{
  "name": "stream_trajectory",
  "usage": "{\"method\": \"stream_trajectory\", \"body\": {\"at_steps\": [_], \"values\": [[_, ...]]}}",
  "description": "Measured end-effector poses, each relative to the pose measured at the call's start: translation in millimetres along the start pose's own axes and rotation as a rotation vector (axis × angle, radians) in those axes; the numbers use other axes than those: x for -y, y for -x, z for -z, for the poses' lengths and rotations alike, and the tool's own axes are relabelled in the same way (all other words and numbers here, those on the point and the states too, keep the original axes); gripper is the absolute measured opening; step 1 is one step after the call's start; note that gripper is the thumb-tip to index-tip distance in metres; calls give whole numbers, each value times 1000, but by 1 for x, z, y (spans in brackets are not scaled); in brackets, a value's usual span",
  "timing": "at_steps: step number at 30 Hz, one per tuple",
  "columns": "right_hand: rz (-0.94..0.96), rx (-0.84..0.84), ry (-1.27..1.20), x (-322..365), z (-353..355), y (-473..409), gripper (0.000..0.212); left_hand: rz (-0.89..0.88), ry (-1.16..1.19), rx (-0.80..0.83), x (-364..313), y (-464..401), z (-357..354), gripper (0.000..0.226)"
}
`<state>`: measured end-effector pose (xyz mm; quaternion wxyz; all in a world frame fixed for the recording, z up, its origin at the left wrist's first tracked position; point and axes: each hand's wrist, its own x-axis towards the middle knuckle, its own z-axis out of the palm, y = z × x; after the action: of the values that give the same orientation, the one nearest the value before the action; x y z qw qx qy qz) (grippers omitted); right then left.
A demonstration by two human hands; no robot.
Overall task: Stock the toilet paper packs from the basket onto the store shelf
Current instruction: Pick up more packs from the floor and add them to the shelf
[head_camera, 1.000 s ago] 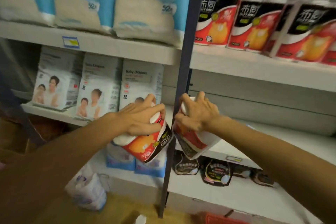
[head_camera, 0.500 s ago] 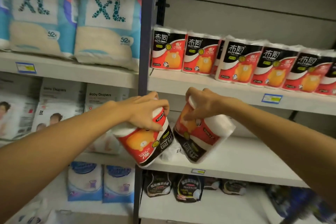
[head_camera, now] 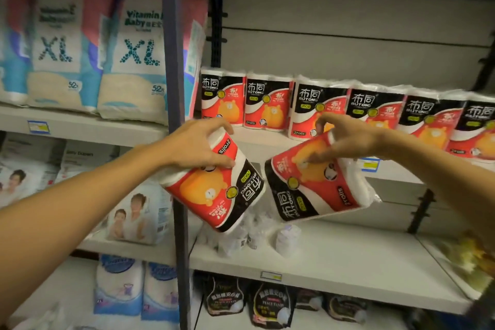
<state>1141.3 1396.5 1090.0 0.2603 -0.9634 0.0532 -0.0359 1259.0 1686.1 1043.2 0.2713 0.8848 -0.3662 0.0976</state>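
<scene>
Each hand, left hand (head_camera: 199,143) and right hand (head_camera: 345,139), pinches one red-and-black plastic-wrapped toilet paper pack, the left pack (head_camera: 214,190) and the right pack (head_camera: 316,182), by its top; hanging tilted below the fingers, either could slip or knock the shelved row (head_camera: 267,104) just beyond.

upper right shelf (head_camera: 270,142) carrying row of red-black toilet paper packs (head_camera: 316,108), left shelf (head_camera: 88,128) holding XL diaper bags (head_camera: 134,61), middle shelf (head_camera: 334,254) with small white wrapped items (head_camera: 286,238)

light: dim, even, indoor | blur: motion smear at edges (worst lower right) | distortion: wide-angle bowing
</scene>
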Motion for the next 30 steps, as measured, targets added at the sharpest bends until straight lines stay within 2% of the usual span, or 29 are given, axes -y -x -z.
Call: {"method": "stream_trajectory", "body": {"at_steps": [5,8,14,18,23,27,30], "values": [[36,-274,-459,-47,18,25,49,155,399,-237,-12,-3,1,54],[20,-410,-622,-69,18,29,50,219,466,-394,-24,-5,-3,53],[-13,-576,-925,-83,11,27,45,299,647,-610,-50,-6,-14,58],[-111,-623,-1124,-79,-2,19,46,371,803,-677,-55,-10,-24,67],[-155,-529,-1349,-68,-16,2,41,460,1048,-736,-48,-18,-32,89],[-134,-367,-1284,-55,-26,-16,39,510,1248,-733,-41,-31,-37,96],[-88,-280,-1209,-48,-28,-27,44,513,1307,-722,-34,-41,-36,95]]}}
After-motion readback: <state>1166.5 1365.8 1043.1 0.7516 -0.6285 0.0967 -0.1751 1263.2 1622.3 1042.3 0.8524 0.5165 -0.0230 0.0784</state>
